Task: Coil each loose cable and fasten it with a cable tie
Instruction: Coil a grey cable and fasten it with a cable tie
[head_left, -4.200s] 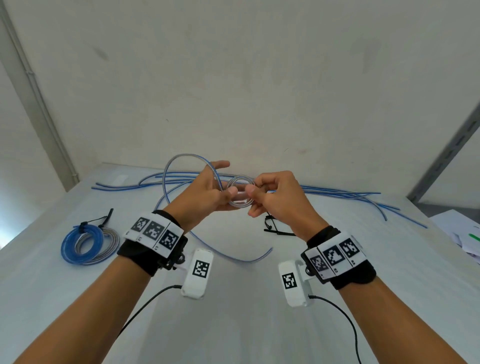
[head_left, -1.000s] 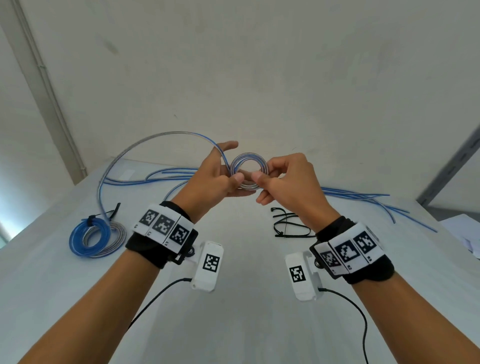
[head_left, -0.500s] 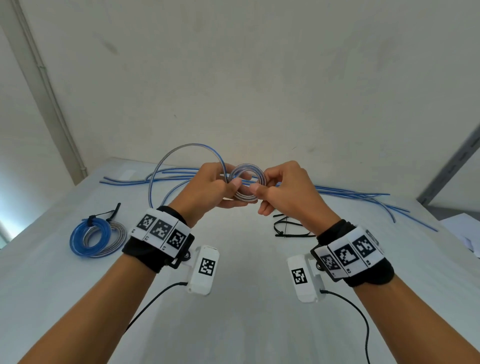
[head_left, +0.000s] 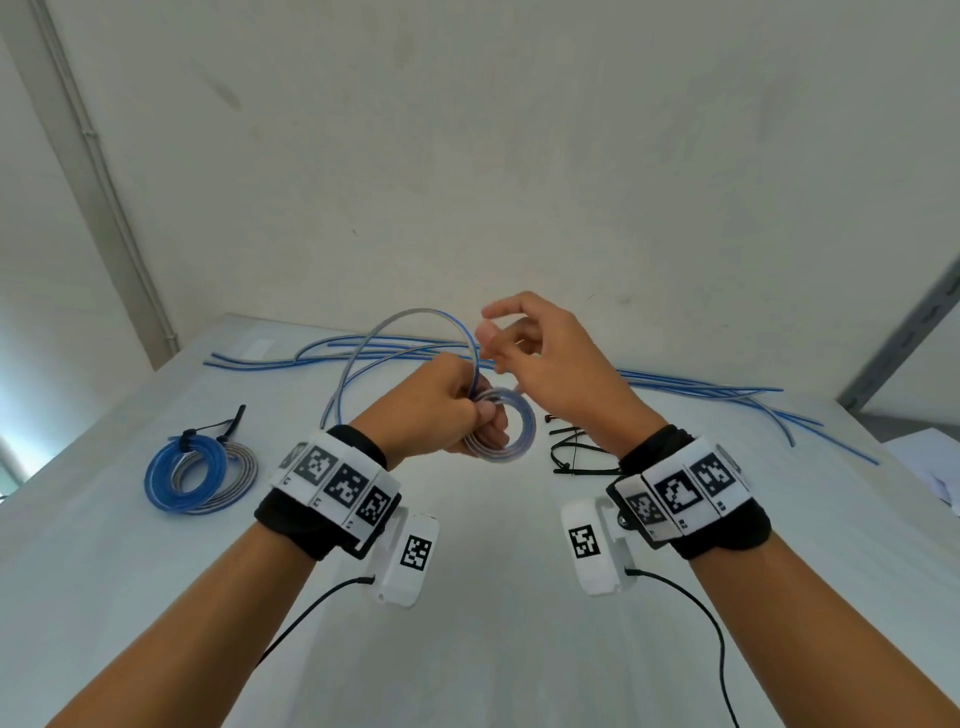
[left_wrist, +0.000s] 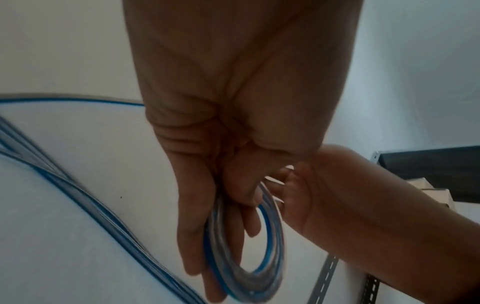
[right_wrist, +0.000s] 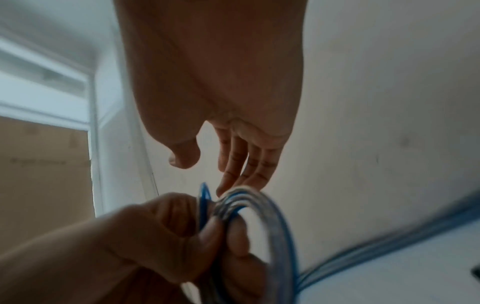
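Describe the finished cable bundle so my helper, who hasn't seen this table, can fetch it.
Start at the white table and look to its left side, left of the person's left hand. There lies the flat bundle of blue and grey cable rings. Unlike the long loose blue cables at the far edge, it is wound up and carries a black cable tie at its top.

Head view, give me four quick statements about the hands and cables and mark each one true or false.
1. The left hand grips the small coil. True.
2. The right hand pinches that coil too. False: its fingers are relaxed above it and hold nothing.
3. A tied bundle lies on the table to the left. True.
4. The black cable ties lie left of the tied bundle. False: they lie near the right wrist.
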